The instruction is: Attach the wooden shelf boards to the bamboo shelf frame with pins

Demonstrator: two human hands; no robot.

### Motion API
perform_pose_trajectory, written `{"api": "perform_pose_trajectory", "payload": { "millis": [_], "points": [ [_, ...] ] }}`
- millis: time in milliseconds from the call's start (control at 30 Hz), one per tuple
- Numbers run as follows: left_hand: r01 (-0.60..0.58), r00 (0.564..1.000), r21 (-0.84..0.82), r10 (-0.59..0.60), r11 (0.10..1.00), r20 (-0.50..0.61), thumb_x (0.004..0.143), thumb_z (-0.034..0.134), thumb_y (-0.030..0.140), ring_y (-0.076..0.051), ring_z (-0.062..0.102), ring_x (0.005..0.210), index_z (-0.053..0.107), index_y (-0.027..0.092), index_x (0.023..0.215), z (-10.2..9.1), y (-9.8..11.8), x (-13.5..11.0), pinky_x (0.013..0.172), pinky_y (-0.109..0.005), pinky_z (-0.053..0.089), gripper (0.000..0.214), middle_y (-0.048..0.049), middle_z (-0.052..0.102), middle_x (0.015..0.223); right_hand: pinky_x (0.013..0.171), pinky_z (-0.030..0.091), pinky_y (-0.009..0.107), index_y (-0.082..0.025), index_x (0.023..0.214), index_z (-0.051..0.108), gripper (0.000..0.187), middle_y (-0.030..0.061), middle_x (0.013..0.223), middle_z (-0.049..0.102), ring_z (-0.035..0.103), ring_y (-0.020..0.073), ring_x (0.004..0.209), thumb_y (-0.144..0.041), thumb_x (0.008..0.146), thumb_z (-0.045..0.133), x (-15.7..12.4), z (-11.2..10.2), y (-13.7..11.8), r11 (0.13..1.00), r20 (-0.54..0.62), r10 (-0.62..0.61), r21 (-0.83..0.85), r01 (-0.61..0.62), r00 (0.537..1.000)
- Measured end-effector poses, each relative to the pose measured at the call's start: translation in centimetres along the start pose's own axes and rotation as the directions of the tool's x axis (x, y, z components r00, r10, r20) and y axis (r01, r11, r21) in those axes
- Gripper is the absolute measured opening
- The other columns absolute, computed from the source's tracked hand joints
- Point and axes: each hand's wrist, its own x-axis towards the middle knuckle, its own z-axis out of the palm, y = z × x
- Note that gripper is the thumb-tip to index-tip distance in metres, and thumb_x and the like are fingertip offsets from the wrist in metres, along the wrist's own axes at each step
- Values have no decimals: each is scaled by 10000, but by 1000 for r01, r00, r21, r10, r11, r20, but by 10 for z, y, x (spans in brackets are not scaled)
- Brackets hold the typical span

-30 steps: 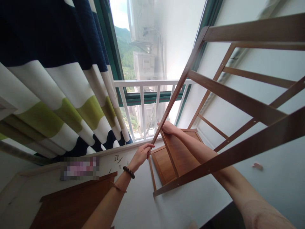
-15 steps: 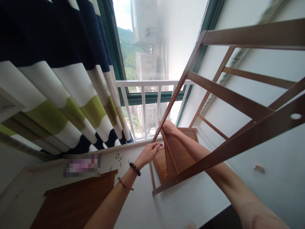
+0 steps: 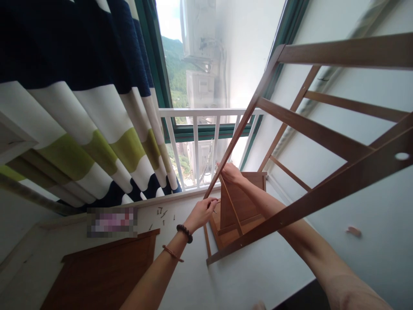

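Note:
A brown wooden frame [image 3: 319, 129] with slats leans across the right side. Inside its lower end, a wooden panel [image 3: 240, 204] stands tilted, its upper corner by the frame's slanting leg [image 3: 237, 133]. My right hand [image 3: 230, 173] reaches through the frame and is closed on that panel at the leg. Just below, my left hand [image 3: 203, 212], with two bracelets on the wrist, is pinched on a small thin dark piece that looks like a screw [image 3: 215, 211], close to the leg. Its fingertips partly hide the piece.
Several loose screws [image 3: 163, 213] lie on the white surface left of my left hand. Another wooden panel [image 3: 106, 271] lies at lower left, near a blurred packet [image 3: 112, 222]. Behind are a striped curtain [image 3: 80, 142] and a white railing [image 3: 195, 146] before the window.
The panel in my right hand has turned, its lower edge swinging left and showing more of its face. My left hand has dropped slightly.

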Motion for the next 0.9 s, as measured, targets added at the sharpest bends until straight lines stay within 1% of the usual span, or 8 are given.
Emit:
{"api": "perform_pose_trajectory", "payload": {
  "millis": [167,333,467,567,667,733,800,900],
  "points": [
    [-1,999,-5,1,1000,34,804,399,411,-207,585,776,659,197,969,11,-12,6,731,-290,409,375,-61,669,861,599,335,249,-148,728,619,538,110,771,627,531,178,665,-409,896,180,0,1,2,999,-34,16,33,-15,999],
    [26,998,-31,-24,999,54,810,368,426,-207,571,791,665,181,930,8,-18,9,733,-292,403,403,-59,666,863,589,333,249,-134,654,608,563,98,677,605,503,159,609,-421,893,186,-1,-3,7,998,-49,3,63,0,999],
    [85,995,-69,-81,994,57,797,378,433,-204,562,778,659,152,897,7,-19,10,704,-283,405,410,-61,651,807,586,340,236,-121,652,611,549,86,685,613,496,137,599,-396,896,203,-3,-8,11,994,-38,-39,99,43,999],
    [93,994,-89,-88,992,60,786,394,429,-193,550,741,654,153,894,12,-19,11,665,-272,403,394,-48,627,747,570,345,229,-116,664,622,508,76,679,623,504,131,592,-374,890,248,-3,-10,14,991,-14,-57,120,59,998],
    [103,994,-117,-99,988,40,785,393,412,-178,541,718,639,155,896,17,-22,10,640,-262,402,372,-47,612,760,607,370,235,-117,721,642,506,80,725,643,539,143,649,-381,895,246,-5,-11,19,989,-13,-63,137,64,998],
    [128,992,-143,-127,981,20,792,372,389,-164,531,663,616,150,916,17,-26,7,602,-257,402,364,-44,592,734,664,391,251,-127,800,650,480,79,786,655,563,156,713,-385,897,257,-11,-13,23,983,-55,-76,162,84,996],
    [164,986,-170,-165,972,7,799,331,352,-148,502,571,587,137,946,14,-30,1,542,-254,395,365,-23,542,642,733,406,277,-146,906,643,405,76,865,661,579,169,794,-375,888,309,-24,-14,26,972,-144,-101,195,128,984],
    [202,978,-260,-207,944,6,786,302,277,-128,456,489,556,127,966,9,-34,-10,490,-245,383,345,20,448,547,868,388,320,-179,1040,600,317,82,1070,620,541,193,1004,-356,852,417,-55,-14,29,945,-329,-132,242,218,935]
  ]
}}
